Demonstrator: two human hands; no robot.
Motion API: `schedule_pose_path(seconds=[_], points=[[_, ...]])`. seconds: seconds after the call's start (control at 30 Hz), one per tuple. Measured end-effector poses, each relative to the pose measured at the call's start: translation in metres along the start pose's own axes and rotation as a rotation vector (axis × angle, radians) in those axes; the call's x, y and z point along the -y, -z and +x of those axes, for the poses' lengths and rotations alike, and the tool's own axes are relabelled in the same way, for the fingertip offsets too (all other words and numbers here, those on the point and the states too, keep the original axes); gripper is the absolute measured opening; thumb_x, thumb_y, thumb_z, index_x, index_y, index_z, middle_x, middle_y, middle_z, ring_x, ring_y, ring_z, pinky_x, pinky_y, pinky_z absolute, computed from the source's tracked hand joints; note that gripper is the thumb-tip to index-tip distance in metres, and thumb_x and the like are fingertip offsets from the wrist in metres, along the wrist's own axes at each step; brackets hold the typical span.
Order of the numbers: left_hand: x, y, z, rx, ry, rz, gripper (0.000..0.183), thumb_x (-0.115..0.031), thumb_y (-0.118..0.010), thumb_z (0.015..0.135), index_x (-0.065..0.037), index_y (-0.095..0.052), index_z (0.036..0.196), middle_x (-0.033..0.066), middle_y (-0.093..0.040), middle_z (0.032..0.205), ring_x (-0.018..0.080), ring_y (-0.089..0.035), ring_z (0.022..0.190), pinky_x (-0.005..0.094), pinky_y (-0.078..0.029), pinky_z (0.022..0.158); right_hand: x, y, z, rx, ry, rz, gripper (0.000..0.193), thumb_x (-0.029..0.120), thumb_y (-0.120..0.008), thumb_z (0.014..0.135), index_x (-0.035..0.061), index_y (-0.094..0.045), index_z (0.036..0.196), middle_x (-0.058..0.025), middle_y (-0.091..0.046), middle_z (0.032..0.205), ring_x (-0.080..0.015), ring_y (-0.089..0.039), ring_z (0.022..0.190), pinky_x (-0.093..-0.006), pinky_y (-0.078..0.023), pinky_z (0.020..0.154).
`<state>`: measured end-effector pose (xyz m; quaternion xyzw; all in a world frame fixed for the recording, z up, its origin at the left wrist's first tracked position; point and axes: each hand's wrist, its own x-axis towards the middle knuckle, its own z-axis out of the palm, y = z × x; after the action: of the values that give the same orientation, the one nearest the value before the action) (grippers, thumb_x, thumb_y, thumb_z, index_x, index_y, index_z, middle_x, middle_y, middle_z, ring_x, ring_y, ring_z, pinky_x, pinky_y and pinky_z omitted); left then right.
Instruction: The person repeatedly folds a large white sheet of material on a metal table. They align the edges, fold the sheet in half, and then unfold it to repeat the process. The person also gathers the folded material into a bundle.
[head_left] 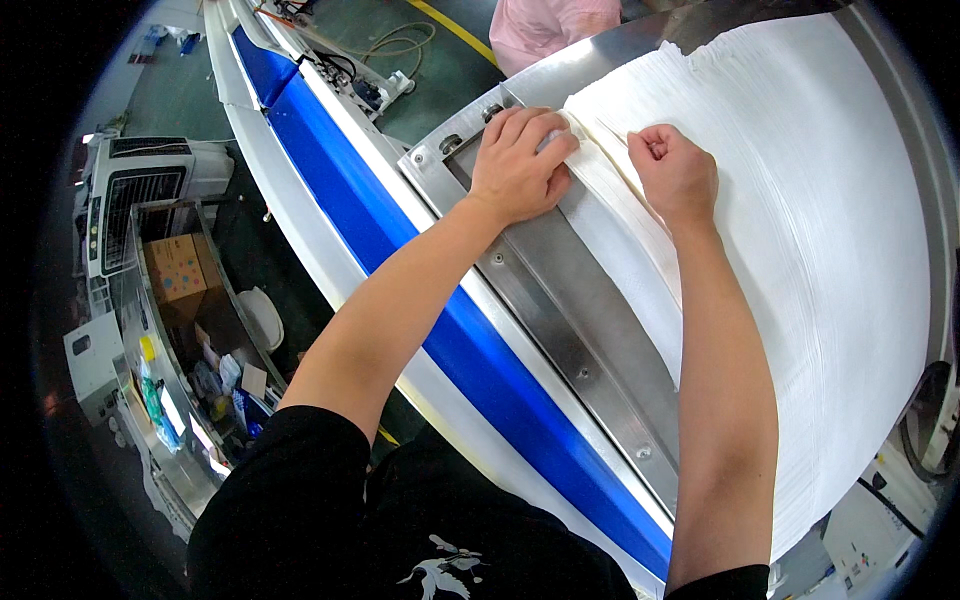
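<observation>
A long, fanned stack of thin white sheets [800, 230] lies on a steel table [590, 320]. At the stack's upper left end, my left hand [522, 168] is closed, its fingers curled at the sheets' edge; what they hold is hidden. My right hand [677, 182] makes a fist against the top of the stack, and whatever may be inside it does not show. Between the two hands, a few layers [625, 170] stand slightly apart from the rest, with a cream-tinted edge.
A blue-and-white conveyor-like strip [350, 205] runs diagonally along the table's near side. To the left stand an air cooler [145, 195] and a steel cart holding a cardboard box [180, 270] and mixed items. Across the table is a person in pink [545, 35].
</observation>
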<state>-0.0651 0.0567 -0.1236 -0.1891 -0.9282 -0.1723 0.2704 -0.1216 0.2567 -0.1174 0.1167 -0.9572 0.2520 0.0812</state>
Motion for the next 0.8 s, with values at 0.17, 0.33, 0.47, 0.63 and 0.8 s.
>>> schedule_pose_path(seconds=[0.17,0.33,0.47,0.63,0.8], points=[[-0.001,0.006,-0.004,-0.015,0.007,0.007,0.032,-0.011,-0.063,0.058,-0.016,-0.06,0.09,0.0026,-0.056,0.104,0.024,-0.051,0.105,0.0409,-0.037,0.091,-0.005,-0.001,0.002,-0.005,0.011,0.053,0.02,0.028,-0.065,0.08,0.0082,-0.067,0.078,-0.0035,-0.065,0.066,-0.0167,-0.061,0.059,-0.029,-0.048,0.059],[0.001,0.018,-0.005,0.028,-0.013,0.028,0.035,-0.013,-0.064,0.057,-0.016,-0.06,0.091,0.0023,-0.057,0.101,0.0234,-0.053,0.1,0.0397,-0.037,0.09,-0.003,-0.004,0.002,0.025,-0.038,0.036,0.021,0.029,-0.065,0.079,0.0082,-0.067,0.079,-0.0034,-0.066,0.067,-0.017,-0.061,0.06,-0.0292,-0.048,0.06],[0.002,0.02,0.002,0.08,0.008,0.039,0.044,-0.015,-0.064,0.059,-0.017,-0.059,0.103,0.0024,-0.058,0.098,0.0234,-0.053,0.098,0.0401,-0.036,0.09,0.001,-0.002,0.002,0.028,-0.045,0.094,0.021,0.03,-0.065,0.079,0.0083,-0.067,0.08,-0.0034,-0.066,0.067,-0.0172,-0.062,0.061,-0.0294,-0.048,0.061],[0.0,0.015,0.008,0.096,-0.01,0.072,0.053,-0.018,-0.062,0.062,-0.02,-0.058,0.115,0.0029,-0.058,0.096,0.0231,-0.052,0.095,0.04,-0.036,0.089,0.005,-0.001,0.002,0.019,-0.012,0.062,0.021,0.029,-0.065,0.078,0.0085,-0.068,0.08,-0.0039,-0.067,0.069,-0.0177,-0.063,0.062,-0.0298,-0.048,0.062],[0.0,0.012,0.011,0.111,-0.031,0.073,0.052,-0.019,-0.061,0.064,-0.022,-0.058,0.116,0.0034,-0.057,0.096,0.0236,-0.052,0.094,0.0401,-0.036,0.089,0.002,-0.002,0.001,0.015,0.002,0.07,0.021,0.029,-0.065,0.078,0.0085,-0.068,0.081,-0.0042,-0.067,0.069,-0.0179,-0.063,0.062,-0.0297,-0.049,0.061]])
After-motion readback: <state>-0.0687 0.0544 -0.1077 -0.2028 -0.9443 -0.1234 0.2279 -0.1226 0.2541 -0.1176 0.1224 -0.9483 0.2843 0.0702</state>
